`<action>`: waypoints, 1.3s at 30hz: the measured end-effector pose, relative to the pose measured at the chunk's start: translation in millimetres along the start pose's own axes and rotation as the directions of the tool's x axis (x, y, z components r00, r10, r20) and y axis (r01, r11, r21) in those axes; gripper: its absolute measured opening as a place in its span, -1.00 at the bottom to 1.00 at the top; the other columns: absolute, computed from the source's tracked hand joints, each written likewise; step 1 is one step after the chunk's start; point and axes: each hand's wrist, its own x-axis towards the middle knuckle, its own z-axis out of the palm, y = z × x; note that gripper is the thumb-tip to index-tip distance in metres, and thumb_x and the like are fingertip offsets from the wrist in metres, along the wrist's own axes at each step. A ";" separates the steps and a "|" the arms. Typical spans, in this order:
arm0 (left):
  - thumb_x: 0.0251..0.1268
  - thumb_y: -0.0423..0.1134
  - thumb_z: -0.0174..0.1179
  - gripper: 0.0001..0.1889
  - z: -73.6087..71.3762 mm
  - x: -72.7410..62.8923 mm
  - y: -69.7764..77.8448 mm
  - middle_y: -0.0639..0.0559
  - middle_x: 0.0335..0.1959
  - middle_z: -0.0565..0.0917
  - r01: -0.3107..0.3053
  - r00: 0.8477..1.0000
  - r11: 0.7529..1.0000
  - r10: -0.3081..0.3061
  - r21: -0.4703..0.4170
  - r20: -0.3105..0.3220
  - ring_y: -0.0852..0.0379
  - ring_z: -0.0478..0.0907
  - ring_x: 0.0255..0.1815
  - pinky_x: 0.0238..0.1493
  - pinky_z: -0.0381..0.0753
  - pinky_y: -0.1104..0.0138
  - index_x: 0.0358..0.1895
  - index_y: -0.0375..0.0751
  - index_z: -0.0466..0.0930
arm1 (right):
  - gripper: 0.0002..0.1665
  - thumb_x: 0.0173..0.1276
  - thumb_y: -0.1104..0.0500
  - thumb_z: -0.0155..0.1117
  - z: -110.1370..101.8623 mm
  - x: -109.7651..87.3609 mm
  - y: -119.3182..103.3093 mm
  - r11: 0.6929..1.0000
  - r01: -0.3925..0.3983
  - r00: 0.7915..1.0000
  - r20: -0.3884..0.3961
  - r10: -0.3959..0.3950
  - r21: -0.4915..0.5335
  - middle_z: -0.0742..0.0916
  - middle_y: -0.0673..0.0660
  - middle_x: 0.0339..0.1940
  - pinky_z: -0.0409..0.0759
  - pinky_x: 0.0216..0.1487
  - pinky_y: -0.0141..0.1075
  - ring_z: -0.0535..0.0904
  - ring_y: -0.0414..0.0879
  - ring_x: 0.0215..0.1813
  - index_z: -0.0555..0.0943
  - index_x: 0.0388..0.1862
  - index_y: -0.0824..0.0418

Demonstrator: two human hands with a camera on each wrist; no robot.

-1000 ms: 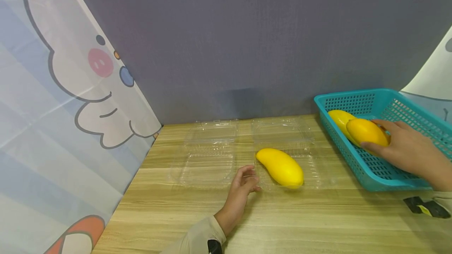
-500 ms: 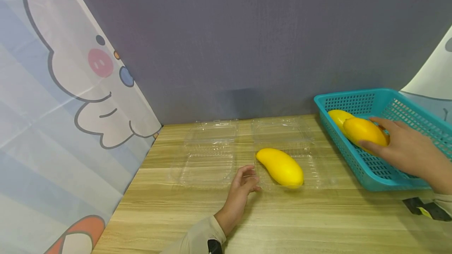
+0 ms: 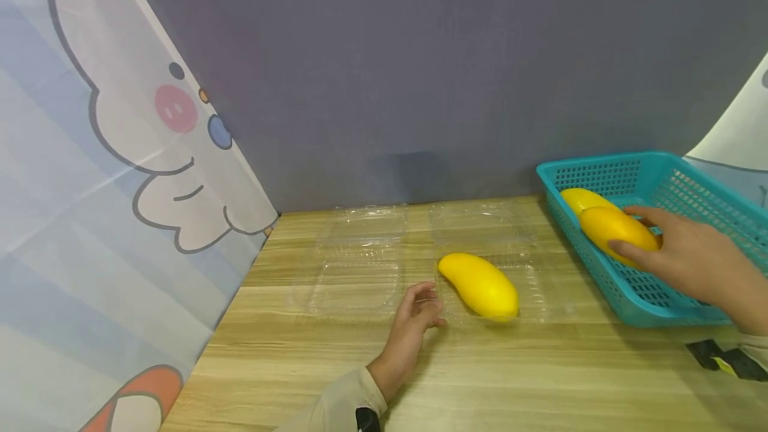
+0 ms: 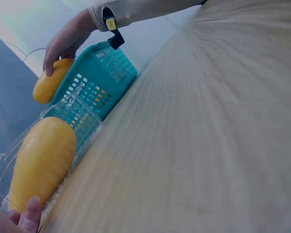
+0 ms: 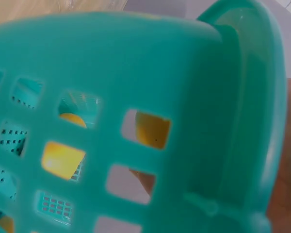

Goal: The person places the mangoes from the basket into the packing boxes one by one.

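My right hand (image 3: 699, 255) grips a yellow mango (image 3: 618, 235) at the left side of the teal basket (image 3: 651, 317). In the left wrist view this held mango (image 4: 51, 82) shows above the basket's rim. Another mango (image 3: 585, 200) lies inside the basket, partly covered by the held one. A third mango (image 3: 480, 285) sits slanted in the right-hand clear plastic clamshell box (image 3: 531, 285), whose lid lies folded back. My left hand (image 3: 411, 322) has loosely bent fingers at that box's left edge, beside the mango. In the right wrist view the basket wall (image 5: 102, 53) hides most of the right hand.
A second clear clamshell box (image 3: 357, 285) stands unfolded to the left, its base holding nothing. Both boxes rest on the wood-grain table (image 3: 288, 372). A grey wall (image 3: 420, 72) rises behind, and a printed cloth (image 3: 90, 219) hangs at the left.
My right hand has moved the gripped mango slightly left toward the basket's left rim. The whole head view has shifted a little. My left hand keeps its place by the box.
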 end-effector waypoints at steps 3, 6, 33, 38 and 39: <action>0.45 -0.24 0.12 -0.53 0.2 -0.3 -1.0 -0.22 0.21 0.38 0.002 1.000 1.000 -0.002 -0.003 -0.004 0.14 0.47 0.00 0.05 0.60 0.29 0.34 -0.28 0.31 | -0.10 0.41 -0.24 0.19 1.1 -0.7 -1.2 1.000 0.013 1.000 -0.023 -0.012 0.010 0.69 0.52 -0.13 0.32 -0.55 -0.25 0.56 0.01 -0.43 0.28 0.41 0.42; 0.44 -0.23 0.13 -0.52 0.0 -0.5 -1.6 -0.21 0.21 0.38 0.004 1.000 1.000 -0.004 -0.004 -0.007 0.14 0.47 -0.01 0.05 0.60 0.29 0.34 -0.28 0.31 | -0.10 0.38 -0.23 0.23 2.1 -0.7 -2.1 1.000 0.016 0.999 -0.049 -0.015 0.016 0.68 0.54 -0.12 0.34 -0.55 -0.25 0.59 0.06 -0.40 0.28 0.38 0.41; 0.46 -0.25 0.10 -0.53 0.7 -0.8 -0.5 -0.24 0.23 0.36 -0.001 1.000 1.000 0.001 0.002 0.002 0.11 0.46 0.03 0.04 0.60 0.30 0.35 -0.28 0.29 | -0.16 0.41 -0.17 0.24 7.3 -7.0 -30.2 0.997 0.073 0.992 -0.106 -0.070 0.031 0.53 0.51 0.22 0.31 -0.52 -0.26 0.49 0.00 -0.38 0.28 0.44 0.32; 0.45 -0.24 0.11 -0.52 0.6 -0.1 -0.2 -0.23 0.22 0.35 -0.005 1.000 1.000 0.005 -0.001 0.002 0.11 0.45 0.03 0.05 0.61 0.28 0.35 -0.28 0.29 | -0.17 0.38 -0.16 0.29 8.5 -8.7 -35.9 0.995 0.088 0.989 -0.119 -0.082 0.042 0.54 0.47 0.21 0.43 -0.49 -0.13 0.55 0.13 -0.25 0.30 0.43 0.28; 0.45 -0.24 0.11 -0.52 0.7 0.2 -0.3 -0.23 0.23 0.35 -0.003 1.000 1.000 0.003 0.000 0.002 0.11 0.45 0.04 0.06 0.61 0.28 0.35 -0.28 0.29 | -0.17 0.37 -0.16 0.30 9.0 -9.1 -36.7 0.995 0.092 0.989 -0.123 -0.086 0.045 0.54 0.48 0.22 0.47 -0.46 -0.07 0.57 0.17 -0.21 0.31 0.42 0.28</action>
